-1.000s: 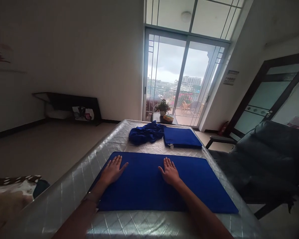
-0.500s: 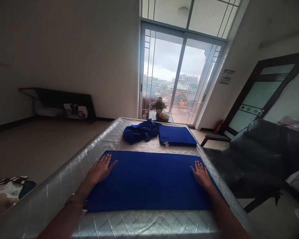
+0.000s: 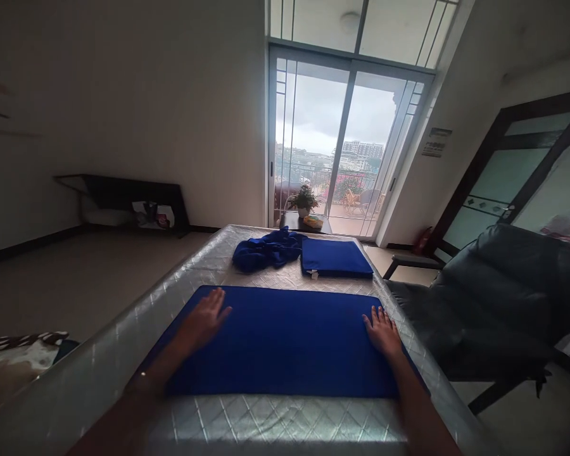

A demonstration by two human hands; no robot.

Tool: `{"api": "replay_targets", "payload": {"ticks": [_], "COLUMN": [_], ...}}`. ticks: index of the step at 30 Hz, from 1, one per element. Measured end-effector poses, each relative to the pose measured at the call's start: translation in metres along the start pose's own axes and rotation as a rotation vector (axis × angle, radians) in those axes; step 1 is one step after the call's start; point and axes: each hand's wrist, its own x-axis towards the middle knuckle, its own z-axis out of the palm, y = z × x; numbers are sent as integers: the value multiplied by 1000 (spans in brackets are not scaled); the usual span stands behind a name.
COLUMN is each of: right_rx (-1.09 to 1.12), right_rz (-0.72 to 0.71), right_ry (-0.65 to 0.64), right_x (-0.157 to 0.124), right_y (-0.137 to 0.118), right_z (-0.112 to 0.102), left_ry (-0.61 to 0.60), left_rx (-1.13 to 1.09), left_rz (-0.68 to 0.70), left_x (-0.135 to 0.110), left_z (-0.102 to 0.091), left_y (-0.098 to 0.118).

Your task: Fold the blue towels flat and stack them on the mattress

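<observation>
A blue towel (image 3: 285, 342) lies spread flat on a quilted, plastic-wrapped mattress (image 3: 275, 424). My left hand (image 3: 202, 320) rests palm down on the towel near its left end, fingers stretched out. At the towel's right edge my right hand (image 3: 384, 329) also lies flat with fingers spread. Neither hand holds anything. Farther back on the mattress sit a neatly folded blue towel (image 3: 335, 258) and, left of it, a crumpled blue towel (image 3: 266, 248).
A dark leather armchair (image 3: 494, 304) stands close to the mattress on the right. Beyond the far end are a small table with a potted plant (image 3: 304, 201) and a glass balcony door (image 3: 342, 145). A low dark shelf (image 3: 128, 199) lines the left wall.
My right hand has slid from the towel's middle out to its right edge. My left hand first moved toward the left end, then shifted slightly back in. The camera view shifted a little.
</observation>
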Motion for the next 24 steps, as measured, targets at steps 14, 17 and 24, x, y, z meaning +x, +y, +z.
{"api": "replay_targets", "payload": {"ticks": [14,17,24], "right_rx": [25,36,35], "right_rz": [-3,3,2], "right_ry": [46,37,20], "right_x": [-3,0,-4], "right_y": [-1,-1,-3], "right_z": [1,2,-1], "left_ry": [-277,-290,-272], "left_rx": [-313,-254,-27], "left_rz": [296,205,-71], "left_x": [-27,-38,-71], "left_z": [26,14,3], "left_y": [146,111,10]}}
